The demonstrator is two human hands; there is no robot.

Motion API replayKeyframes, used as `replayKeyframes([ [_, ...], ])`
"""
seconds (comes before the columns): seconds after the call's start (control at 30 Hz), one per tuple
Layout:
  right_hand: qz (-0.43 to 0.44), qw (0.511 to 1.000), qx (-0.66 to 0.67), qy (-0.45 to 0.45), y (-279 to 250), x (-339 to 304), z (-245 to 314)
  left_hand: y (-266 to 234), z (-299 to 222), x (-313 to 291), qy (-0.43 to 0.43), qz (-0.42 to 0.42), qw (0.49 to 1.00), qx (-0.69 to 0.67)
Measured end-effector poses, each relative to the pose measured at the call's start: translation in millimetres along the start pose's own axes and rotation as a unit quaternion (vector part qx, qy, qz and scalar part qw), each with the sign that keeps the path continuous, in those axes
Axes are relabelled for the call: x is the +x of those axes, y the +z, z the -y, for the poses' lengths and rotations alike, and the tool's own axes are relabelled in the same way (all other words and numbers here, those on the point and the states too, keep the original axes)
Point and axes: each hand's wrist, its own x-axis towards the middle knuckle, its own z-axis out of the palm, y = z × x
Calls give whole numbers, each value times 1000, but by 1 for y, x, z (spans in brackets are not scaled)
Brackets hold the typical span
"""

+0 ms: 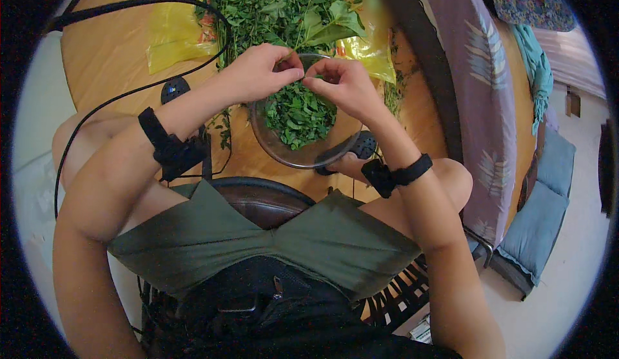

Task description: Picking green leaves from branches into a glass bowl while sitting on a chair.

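A see-through bowl [256, 127] holds picked green leaves [300, 119] and stands in front of me between my feet. Above its far side, my left hand [265, 72] and my right hand [347, 87] meet with their fingertips almost touching. Both are closed in a pinch of thumb and forefinger. Whatever is between the fingertips is too small to make out. Just beyond the hands lies a large heap of leafy green sprigs [274, 11], with one broad leaf [338, 24] on its near right side.
Yellow plastic bags [174, 33] lie under the heap on the wooden floor [103, 56]. A black cable [113, 98] loops down the left side. To the right stands a bed with a lilac cover [480, 101]. Loose stems [394, 95] are scattered right of the bowl.
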Motion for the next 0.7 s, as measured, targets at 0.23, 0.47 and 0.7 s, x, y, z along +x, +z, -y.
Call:
replayKeyframes([
  [0.23, 4, 993, -113, -27, 1, -2, 7, 4, -1, -2, 24, 27, 999, 3],
  [0.47, 25, 990, -140, -7, 7, -7, 6, 7, 0, -4, 64, 60, 995, 54],
  [0.7, 71, 985, -144, -61, 2, -1, -6, 4, 3, 2, 45, 53, 994, 83],
])
